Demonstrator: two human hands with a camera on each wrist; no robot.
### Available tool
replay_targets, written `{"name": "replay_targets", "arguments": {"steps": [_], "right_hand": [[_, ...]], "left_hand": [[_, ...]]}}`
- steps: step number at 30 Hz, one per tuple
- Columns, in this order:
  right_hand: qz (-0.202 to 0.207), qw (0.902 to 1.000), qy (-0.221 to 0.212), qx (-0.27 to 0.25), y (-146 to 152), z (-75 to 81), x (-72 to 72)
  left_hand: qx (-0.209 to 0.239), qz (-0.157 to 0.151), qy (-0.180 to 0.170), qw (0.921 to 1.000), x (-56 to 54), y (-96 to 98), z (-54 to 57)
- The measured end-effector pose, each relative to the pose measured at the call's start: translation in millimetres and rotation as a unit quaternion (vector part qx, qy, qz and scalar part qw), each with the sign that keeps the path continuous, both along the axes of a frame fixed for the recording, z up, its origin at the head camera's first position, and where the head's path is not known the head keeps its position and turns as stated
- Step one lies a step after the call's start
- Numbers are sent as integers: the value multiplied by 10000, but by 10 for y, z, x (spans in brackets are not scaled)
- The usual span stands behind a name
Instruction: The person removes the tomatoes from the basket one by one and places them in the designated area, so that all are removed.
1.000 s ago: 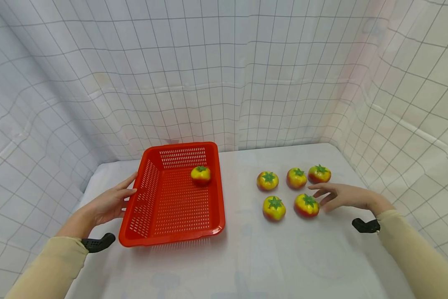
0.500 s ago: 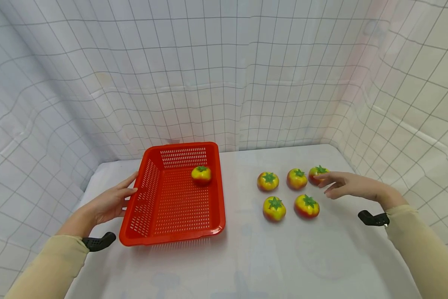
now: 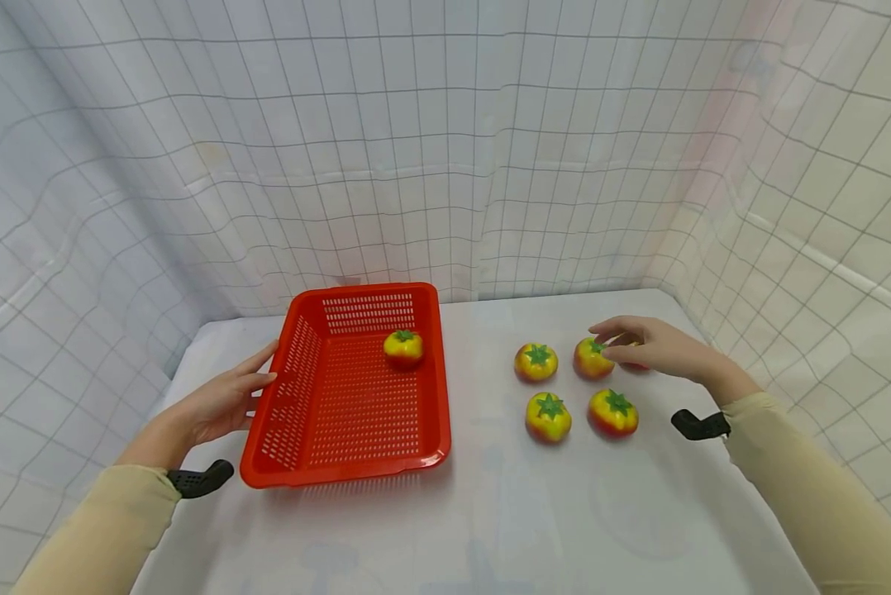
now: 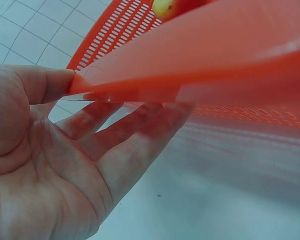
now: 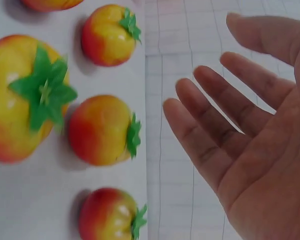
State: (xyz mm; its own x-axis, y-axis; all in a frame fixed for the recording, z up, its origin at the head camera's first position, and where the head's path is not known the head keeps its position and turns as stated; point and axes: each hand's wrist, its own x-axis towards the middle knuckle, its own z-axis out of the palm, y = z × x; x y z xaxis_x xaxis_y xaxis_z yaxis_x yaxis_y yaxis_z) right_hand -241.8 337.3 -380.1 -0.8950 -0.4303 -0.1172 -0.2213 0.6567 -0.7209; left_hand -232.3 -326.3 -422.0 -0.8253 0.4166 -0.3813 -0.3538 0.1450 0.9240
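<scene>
My left hand (image 3: 218, 405) holds the left rim of a red plastic basket (image 3: 445, 388). In the left wrist view its thumb (image 4: 57, 85) is at the rim, with the fingers beneath the lip. One red-and-yellow tomato (image 3: 403, 349) with a green star-shaped top sits inside, toward the back right. My right hand (image 3: 657, 343) hovers above the back tomatoes, fingers spread and holding nothing. Its fingertips overlap the middle back tomato (image 3: 588, 361) in the head view, and the hand mostly covers the back right tomato (image 3: 636, 364). In the right wrist view the palm (image 5: 275, 165) faces several tomatoes.
Three more tomatoes stand on the white table (image 3: 490, 512): one back left (image 3: 536, 362), one front left (image 3: 548, 417) and one front right (image 3: 613, 413). A checked white curtain (image 3: 445, 149) rises behind the table and along both sides.
My right hand has moved back from beside the front right tomato, then leftward over the back right one toward the middle back tomato. The left hand and basket stay in place.
</scene>
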Motion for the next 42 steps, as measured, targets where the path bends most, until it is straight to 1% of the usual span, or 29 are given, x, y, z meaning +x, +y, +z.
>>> {"name": "replay_targets", "arguments": {"steps": [4, 8, 14, 19, 21, 24, 29, 31, 36, 42], "right_hand": [[-123, 9994, 321, 98, -194, 14, -76], [-244, 9984, 491, 166, -358, -4, -174], [-304, 9978, 597, 19, -599, -18, -300], [-294, 9986, 437, -82, -814, 23, -370], [-213, 9989, 405, -119, -906, 39, -407], [-24, 9988, 478, -129, -1043, 41, -476], [285, 9980, 531, -191, -1302, 48, -580], [378, 9977, 517, -239, -1415, 59, -614], [611, 9962, 567, -249, -1680, 69, -699], [843, 9939, 703, -137, -1965, 65, -789]], "left_hand": [[12, 6, 11, 10000, 2, 6, 0], [0, -12, 51, 10000, 6, 2, 3], [13, 108, -36, 9999, -5, 4, -13], [22, 108, -44, 9999, -3, 8, -7], [25, 104, -38, 9999, 3, 11, 0], [44, 46, -1, 10000, 4, 9, 1], [30, 92, -19, 10000, 3, 13, -8], [21, 165, -65, 9998, 4, 18, -12], [50, 180, -113, 9998, 5, 17, -12], [121, 75, -80, 9999, 1, -8, -1]]}}
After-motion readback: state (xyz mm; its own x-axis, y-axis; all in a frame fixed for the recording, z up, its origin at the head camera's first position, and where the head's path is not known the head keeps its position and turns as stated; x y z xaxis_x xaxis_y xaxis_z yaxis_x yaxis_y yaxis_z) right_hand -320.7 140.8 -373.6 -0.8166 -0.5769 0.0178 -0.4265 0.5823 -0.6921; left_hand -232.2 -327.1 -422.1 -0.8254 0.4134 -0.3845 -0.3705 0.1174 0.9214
